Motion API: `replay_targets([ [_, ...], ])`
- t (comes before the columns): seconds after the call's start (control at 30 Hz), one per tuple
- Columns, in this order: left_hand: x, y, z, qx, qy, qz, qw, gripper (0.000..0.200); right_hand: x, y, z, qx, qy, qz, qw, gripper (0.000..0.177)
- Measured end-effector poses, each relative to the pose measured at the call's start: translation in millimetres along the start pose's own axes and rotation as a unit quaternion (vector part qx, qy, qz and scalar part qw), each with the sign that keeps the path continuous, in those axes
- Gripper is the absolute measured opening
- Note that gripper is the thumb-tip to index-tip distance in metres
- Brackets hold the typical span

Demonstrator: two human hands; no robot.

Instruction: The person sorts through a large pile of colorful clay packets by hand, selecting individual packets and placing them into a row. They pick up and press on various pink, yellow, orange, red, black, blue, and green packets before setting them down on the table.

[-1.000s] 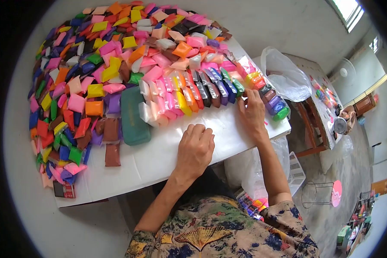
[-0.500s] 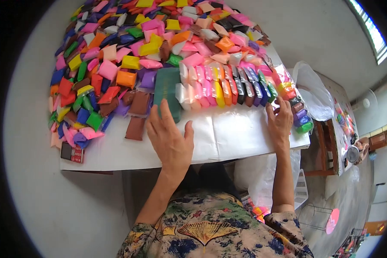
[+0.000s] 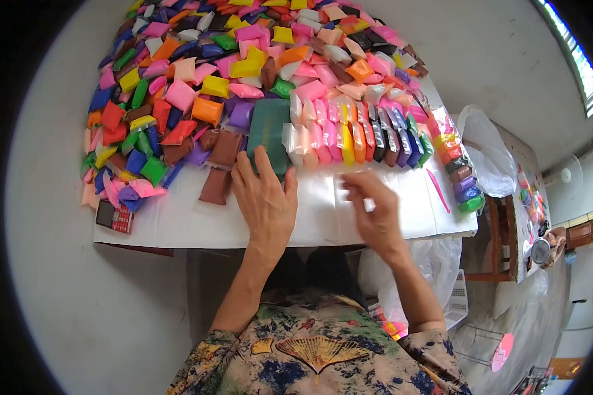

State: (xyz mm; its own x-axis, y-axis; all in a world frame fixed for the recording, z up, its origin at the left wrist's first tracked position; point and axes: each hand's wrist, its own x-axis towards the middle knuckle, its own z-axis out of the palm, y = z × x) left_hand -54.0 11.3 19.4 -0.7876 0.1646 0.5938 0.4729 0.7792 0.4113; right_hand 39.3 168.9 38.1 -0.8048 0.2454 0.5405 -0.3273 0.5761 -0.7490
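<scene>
At the near side of the worktop, the left hand lies with its grip apart, fingers spread over the near end of a green box; they seem to steady it rather than clamp it. The right hand is over the white covering, in front of the row. It is blurred and half curled, so whether its grip is together, or holds anything, I cannot tell.

The box stands against the white end of the row of packets, probably as a stop that keeps them from tipping over. They are placed on edge, face to face, in two ranks, which likely keeps each colour easy to pick out: white, peach, pinks, yellow, orange, red, black, brown, purple, blue, green. They look plump and soft, in shiny see-through wrappers with loose ends.

To the right lie a thin pink stick and a shorter colour-ordered stack near the edge. Beyond the row spreads a heap of loose packets, lying at all angles with colours mixed.
</scene>
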Motion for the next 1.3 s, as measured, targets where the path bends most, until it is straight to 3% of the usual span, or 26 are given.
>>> replay_targets([
  [0.03, 0.4, -0.7, 0.0, -0.006, 0.003, 0.004, 1.000, 0.062, 2.4, -4.9, 10.0, 0.013, -0.066, 0.001, 0.998, 0.031],
  [0.1, -0.2, -1.8, -1.5, -0.015, 0.001, 0.005, 1.000, 0.062, 10.8, -11.8, 30.2, 0.017, -0.094, -0.021, 0.995, 0.039],
  [0.47, 1.8, -4.2, -5.2, -0.050, -0.010, -0.008, 0.999, 0.062, 19.7, 9.0, 63.1, 0.005, -0.064, 0.007, 0.998, 0.045],
  [1.3, -23.0, -5.1, -26.7, -0.033, -0.010, 0.019, 0.999, 0.062, 20.8, 6.6, 65.3, 0.013, -0.073, 0.007, 0.997, 0.042],
])
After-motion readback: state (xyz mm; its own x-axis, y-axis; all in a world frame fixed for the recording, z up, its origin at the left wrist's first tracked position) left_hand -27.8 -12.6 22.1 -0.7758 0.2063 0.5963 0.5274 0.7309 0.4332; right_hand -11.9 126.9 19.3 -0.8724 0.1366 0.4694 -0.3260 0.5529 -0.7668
